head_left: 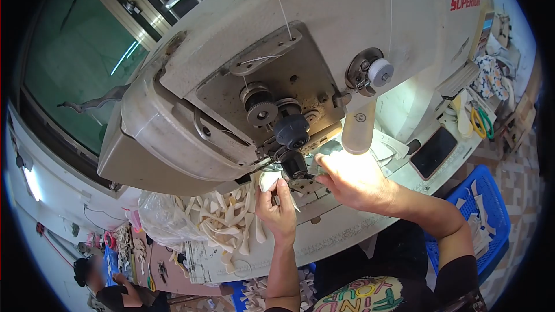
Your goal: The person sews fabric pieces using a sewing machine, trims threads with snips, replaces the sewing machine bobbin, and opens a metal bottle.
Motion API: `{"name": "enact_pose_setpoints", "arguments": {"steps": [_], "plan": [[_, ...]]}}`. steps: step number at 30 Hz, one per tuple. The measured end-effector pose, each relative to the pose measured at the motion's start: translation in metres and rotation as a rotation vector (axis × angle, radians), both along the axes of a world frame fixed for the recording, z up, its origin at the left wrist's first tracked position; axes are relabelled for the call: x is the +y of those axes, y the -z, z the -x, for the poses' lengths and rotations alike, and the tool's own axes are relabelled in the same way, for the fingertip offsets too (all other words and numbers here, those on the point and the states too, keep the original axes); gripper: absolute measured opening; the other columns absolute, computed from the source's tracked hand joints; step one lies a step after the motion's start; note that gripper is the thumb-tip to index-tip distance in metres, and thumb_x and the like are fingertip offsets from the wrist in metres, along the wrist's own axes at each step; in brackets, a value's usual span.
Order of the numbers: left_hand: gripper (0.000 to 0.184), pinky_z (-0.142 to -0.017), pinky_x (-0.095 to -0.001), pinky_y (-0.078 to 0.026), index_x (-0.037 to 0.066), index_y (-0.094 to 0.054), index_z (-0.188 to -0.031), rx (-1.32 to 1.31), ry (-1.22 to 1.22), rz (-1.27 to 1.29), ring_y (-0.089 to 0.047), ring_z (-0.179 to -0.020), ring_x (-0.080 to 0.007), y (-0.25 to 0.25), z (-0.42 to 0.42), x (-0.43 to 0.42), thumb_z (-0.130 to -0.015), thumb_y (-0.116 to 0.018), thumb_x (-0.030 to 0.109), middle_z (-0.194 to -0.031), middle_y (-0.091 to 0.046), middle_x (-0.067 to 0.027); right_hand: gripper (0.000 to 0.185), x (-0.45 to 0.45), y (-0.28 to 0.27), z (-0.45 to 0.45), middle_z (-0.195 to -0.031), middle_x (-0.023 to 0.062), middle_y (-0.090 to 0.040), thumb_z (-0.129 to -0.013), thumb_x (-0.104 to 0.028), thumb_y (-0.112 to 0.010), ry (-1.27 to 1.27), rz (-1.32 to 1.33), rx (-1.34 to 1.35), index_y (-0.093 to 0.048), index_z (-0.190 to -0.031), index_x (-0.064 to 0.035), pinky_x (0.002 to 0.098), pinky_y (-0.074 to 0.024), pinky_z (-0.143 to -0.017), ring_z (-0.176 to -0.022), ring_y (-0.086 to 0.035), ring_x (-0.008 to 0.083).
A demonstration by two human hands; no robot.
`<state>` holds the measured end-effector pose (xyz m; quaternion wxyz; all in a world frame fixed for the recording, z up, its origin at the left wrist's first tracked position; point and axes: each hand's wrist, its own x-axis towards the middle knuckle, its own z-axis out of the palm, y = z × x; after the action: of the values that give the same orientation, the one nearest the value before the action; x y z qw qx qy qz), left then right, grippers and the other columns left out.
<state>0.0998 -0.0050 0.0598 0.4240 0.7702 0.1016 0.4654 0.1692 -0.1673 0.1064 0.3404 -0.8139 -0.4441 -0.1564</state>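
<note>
Under the head of a large sewing machine (pixel 231 98), my left hand (pixel 277 208) pinches a small white fabric piece (pixel 269 181) between thumb and fingers, just left of the needle area. My right hand (pixel 358 182) is to the right of the needle area, brightly lit by the machine's lamp. Its thumb and fingertips are drawn together near the machine bed; what they grip is too small and glaring to make out. Beside my left hand lies a heap of cream-coloured fabric pieces (pixel 231 214).
A phone (pixel 433 151) lies on the table at the right, with green and yellow scissors (pixel 481 120) beyond it. A blue basket (pixel 497 196) holding pieces stands at the lower right. A clear plastic bag (pixel 162 216) is at left. Another person (pixel 115 292) sits at the lower left.
</note>
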Motion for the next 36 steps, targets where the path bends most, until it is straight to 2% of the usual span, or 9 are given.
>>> {"name": "enact_pose_setpoints", "arguments": {"steps": [5, 8, 14, 17, 20, 23, 29, 32, 36], "plan": [[0.007, -0.055, -0.0280, -0.042, -0.004, -0.059, -0.081, 0.004, -0.024, -0.061, -0.053, -0.062, -0.0157, -0.005, 0.000, -0.004, -0.081, -0.057, 0.003, -0.075, -0.057, -0.0108, 0.026, 0.004, -0.002, 0.005, -0.064, 0.0084, -0.053, -0.076, -0.014, -0.061, 0.044, 0.072, -0.088, -0.053, -0.096, -0.0005, 0.0336, -0.0430, -0.050, -0.057, -0.054, 0.0239], [0.011, -0.058, -0.0231, -0.039, -0.004, -0.060, -0.082, 0.052, -0.064, -0.056, -0.047, -0.063, -0.0086, -0.004, 0.002, -0.004, -0.082, -0.058, 0.007, -0.075, -0.054, -0.0045, 0.027, 0.005, -0.006, 0.007, -0.064, 0.0081, -0.053, -0.076, -0.014, -0.059, 0.045, 0.121, -0.119, -0.054, -0.098, 0.0013, 0.0322, -0.0434, -0.049, -0.058, -0.055, 0.0225], [0.012, -0.057, -0.0247, -0.040, -0.004, -0.059, -0.080, 0.044, -0.067, -0.171, -0.049, -0.062, -0.0111, -0.007, 0.005, -0.005, -0.080, -0.059, 0.008, -0.075, -0.055, -0.0073, 0.033, 0.012, -0.012, 0.020, -0.069, 0.0089, -0.055, -0.066, -0.009, -0.057, 0.140, 0.214, -0.276, -0.054, -0.094, 0.0079, 0.0274, -0.0473, -0.050, -0.063, -0.058, 0.0199], [0.011, -0.056, -0.0250, -0.041, -0.004, -0.059, -0.079, 0.071, -0.075, -0.131, -0.050, -0.061, -0.0118, -0.011, 0.006, -0.009, -0.080, -0.060, 0.007, -0.076, -0.056, -0.0079, 0.043, 0.014, -0.006, 0.025, -0.071, 0.0085, -0.054, -0.066, -0.009, -0.056, 0.174, 0.221, -0.282, -0.052, -0.104, 0.0108, 0.0252, -0.0466, -0.052, -0.063, -0.056, 0.0177], [0.010, -0.056, -0.0248, -0.042, -0.004, -0.058, -0.079, 0.054, -0.055, -0.130, -0.051, -0.061, -0.0121, -0.010, 0.005, -0.007, -0.079, -0.060, 0.006, -0.077, -0.057, -0.0083, 0.031, 0.021, 0.010, 0.026, -0.069, 0.0059, -0.051, -0.076, -0.013, -0.057, 0.234, 0.162, -0.286, -0.055, -0.101, 0.0043, 0.0277, -0.0436, -0.049, -0.062, -0.054, 0.0171], [0.010, -0.056, -0.0247, -0.043, -0.004, -0.058, -0.079, 0.052, -0.053, -0.151, -0.052, -0.062, -0.0122, -0.007, 0.005, -0.006, -0.079, -0.060, 0.006, -0.078, -0.057, -0.0090, 0.029, 0.025, 0.014, 0.031, -0.068, 0.0059, -0.050, -0.076, -0.013, -0.058, 0.287, 0.103, -0.286, -0.055, -0.100, 0.0046, 0.0269, -0.0431, -0.049, -0.060, -0.053, 0.0172], [0.013, -0.058, -0.0233, -0.043, -0.005, -0.056, -0.086, 0.071, -0.003, -0.054, -0.052, -0.064, -0.0108, -0.005, 0.004, -0.006, -0.080, -0.060, 0.006, -0.081, -0.057, -0.0079, 0.029, 0.035, 0.023, 0.039, -0.067, 0.0063, -0.051, -0.076, -0.013, -0.059, 0.370, 0.033, -0.242, -0.055, -0.099, 0.0046, 0.0276, -0.0434, -0.050, -0.058, -0.053, 0.0183], [0.014, -0.058, -0.0218, -0.042, -0.005, -0.055, -0.087, 0.006, 0.025, 0.024, -0.052, -0.064, -0.0093, -0.005, 0.001, -0.009, -0.082, -0.059, 0.007, -0.079, -0.057, -0.0066, 0.041, 0.037, 0.025, 0.036, -0.068, 0.0076, -0.051, -0.068, -0.008, -0.057, 0.410, -0.011, -0.211, -0.051, -0.107, 0.0050, 0.0261, -0.0447, -0.050, -0.060, -0.053, 0.0172], [0.012, -0.054, -0.0263, -0.042, -0.001, -0.055, -0.089, 0.075, 0.074, 0.055, -0.054, -0.059, -0.0134, 0.002, 0.002, 0.001, -0.079, -0.060, 0.005, -0.076, -0.056, -0.0085, 0.033, 0.027, 0.023, 0.036, -0.066, 0.0089, -0.051, -0.076, -0.012, -0.058, 0.345, -0.113, -0.003, -0.052, -0.105, 0.0016, 0.0302, -0.0460, -0.052, -0.060, -0.055, 0.0207]]}}
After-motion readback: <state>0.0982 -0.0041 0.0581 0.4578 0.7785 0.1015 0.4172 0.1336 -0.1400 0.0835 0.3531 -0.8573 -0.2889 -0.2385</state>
